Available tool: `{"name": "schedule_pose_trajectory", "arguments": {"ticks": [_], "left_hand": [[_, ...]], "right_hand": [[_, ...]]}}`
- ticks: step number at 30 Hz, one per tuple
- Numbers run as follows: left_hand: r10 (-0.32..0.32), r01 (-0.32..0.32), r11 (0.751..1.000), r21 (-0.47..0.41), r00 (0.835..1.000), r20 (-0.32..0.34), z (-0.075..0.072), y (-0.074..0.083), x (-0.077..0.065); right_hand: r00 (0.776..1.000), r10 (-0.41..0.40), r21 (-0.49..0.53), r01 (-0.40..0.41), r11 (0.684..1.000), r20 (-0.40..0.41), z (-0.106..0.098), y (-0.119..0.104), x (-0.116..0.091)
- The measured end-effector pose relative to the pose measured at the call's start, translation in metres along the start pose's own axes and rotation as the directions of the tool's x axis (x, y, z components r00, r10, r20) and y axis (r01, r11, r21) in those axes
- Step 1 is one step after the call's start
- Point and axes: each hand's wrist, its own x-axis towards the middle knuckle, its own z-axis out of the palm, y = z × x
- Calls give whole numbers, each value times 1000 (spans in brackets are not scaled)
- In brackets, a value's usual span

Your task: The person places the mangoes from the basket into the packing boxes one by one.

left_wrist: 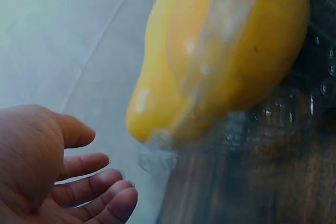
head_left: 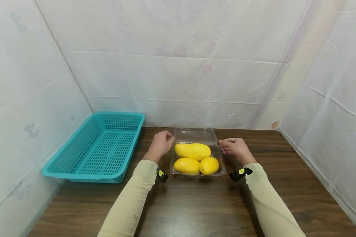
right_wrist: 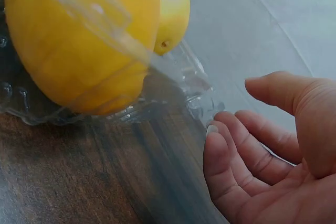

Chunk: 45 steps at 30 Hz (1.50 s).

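A clear plastic clamshell box [head_left: 222, 171] stands on the table with its lid [head_left: 195, 135] raised at the back. Inside lie three smooth yellow fruits: a long mango-like one [head_left: 192, 150] behind, an oval one [head_left: 187, 165] at front left and a rounder one [head_left: 209, 166] at front right. My left hand [head_left: 161, 143] is by the box's back left corner; in its wrist view the loosely bent fingers [left_wrist: 86, 184] stand apart from the plastic. On the other side, my right hand [head_left: 235, 148] has its fingertips [right_wrist: 215, 142] close to the box's corner, thumb apart; contact is unclear.
A turquoise slotted plastic basket [head_left: 106, 148] sits at the left of the dark wood table [head_left: 207, 207]. White sheeting [head_left: 178, 79] hangs behind the table and along both sides. Wrist cameras [head_left: 162, 175] are strapped to both arms.
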Motion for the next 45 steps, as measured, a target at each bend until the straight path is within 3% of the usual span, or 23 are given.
{"name": "schedule_pose_trajectory", "arguments": {"ticks": [8,17,22,32,39,45], "left_hand": [[-112,120,989,-83,989,91,6,-15,7],[-104,158,952,-261,973,207,13,-24,12],[-99,168,935,-313,969,225,15,-27,13],[-105,218,858,-465,961,256,17,-32,10],[-106,224,838,-497,961,255,19,-33,10],[-103,240,786,-569,959,262,20,-34,9]], "right_hand": [[1000,23,-3,-23,1000,1,5,2,5],[999,26,-18,-25,1000,39,8,3,6],[998,29,-13,-29,1000,55,10,5,6],[999,37,42,-38,998,38,17,8,8],[999,29,91,-33,995,43,17,10,9],[999,9,128,-15,992,50,17,10,8]]}}
